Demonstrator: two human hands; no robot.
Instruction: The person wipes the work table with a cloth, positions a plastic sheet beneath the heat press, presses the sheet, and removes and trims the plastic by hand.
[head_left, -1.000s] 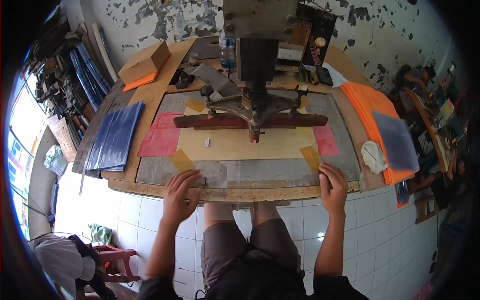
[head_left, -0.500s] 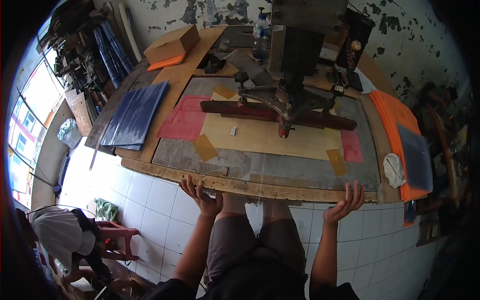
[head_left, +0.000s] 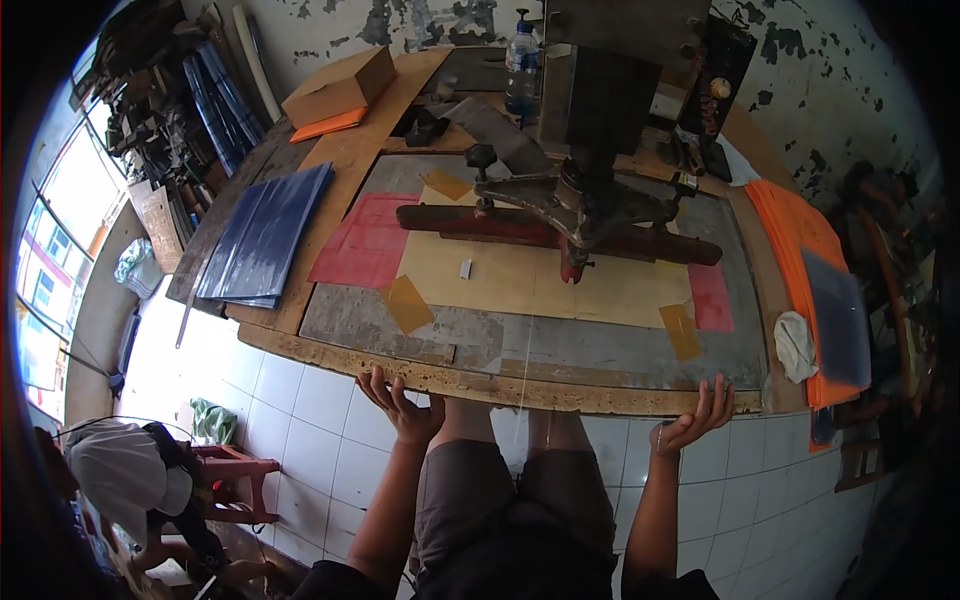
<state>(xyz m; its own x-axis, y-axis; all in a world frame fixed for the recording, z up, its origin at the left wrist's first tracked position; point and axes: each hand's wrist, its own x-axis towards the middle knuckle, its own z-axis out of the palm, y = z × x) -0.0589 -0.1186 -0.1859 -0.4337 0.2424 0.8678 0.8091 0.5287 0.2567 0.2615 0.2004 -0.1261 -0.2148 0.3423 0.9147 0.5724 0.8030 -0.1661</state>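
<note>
My left hand (head_left: 405,412) is at the front of the worktable, palm up, its fingers hooked over the lower left of the wooden front edge (head_left: 520,390). Farther right, my right hand (head_left: 695,418) holds the same edge, fingers pointing up against it. Behind the edge lies a grey metal plate (head_left: 460,335) with a cream sheet (head_left: 500,285) on it. Pink sheets (head_left: 365,235) and brown tape pieces (head_left: 408,305) flank the cream sheet. Over it hangs the dark press head with a reddish bar (head_left: 480,224). The undersides of the edge and my thumbs are partly hidden.
Blue plastic sheets (head_left: 265,235) lie left, with a cardboard box (head_left: 340,85) behind. Orange sheets (head_left: 800,240) and a white cloth (head_left: 795,345) are at right. A bottle (head_left: 521,68) stands at the back. Another person (head_left: 125,475) sits low left beside a red stool (head_left: 240,480).
The view has shifted slightly, so the table and press appear a little lower. Both hands keep their places on the wooden edge.
</note>
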